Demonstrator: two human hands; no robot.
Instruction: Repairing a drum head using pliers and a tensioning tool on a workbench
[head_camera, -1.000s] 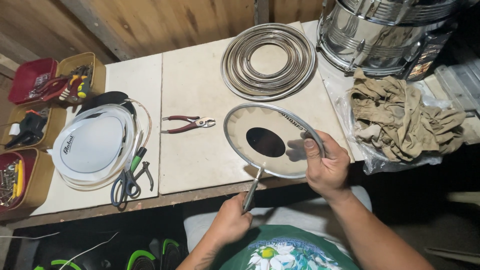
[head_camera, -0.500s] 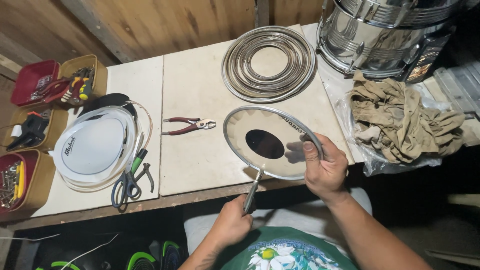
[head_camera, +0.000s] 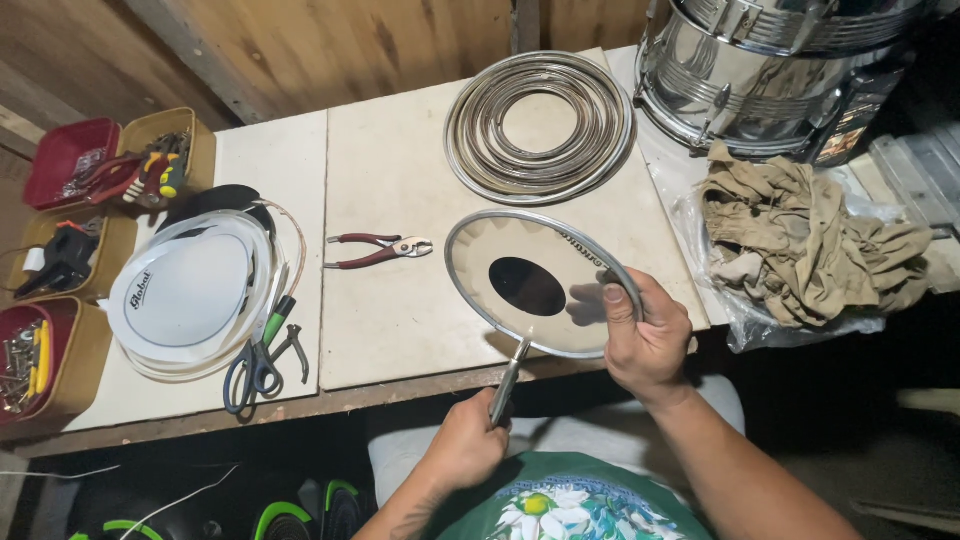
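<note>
My right hand (head_camera: 645, 335) grips the right rim of a clear round drumhead (head_camera: 535, 282) with a black dot in its middle, tilted above the table's near edge. My left hand (head_camera: 465, 445), below the table edge, holds a slim metal knife-like tool (head_camera: 511, 372) whose tip touches the drumhead's lower rim.
Red-handled pliers (head_camera: 378, 249) lie left of the drumhead. A stack of white drumheads (head_camera: 185, 295) and scissors (head_camera: 258, 355) sit further left, beside bins of tools (head_camera: 60, 260). Metal hoops (head_camera: 538, 125), a chrome drum (head_camera: 775, 65) and crumpled cloth (head_camera: 815, 245) are at the back and right.
The drumhead has shifted slightly in my right hand, and the tool tip stays at its lower rim. Little else moved.
</note>
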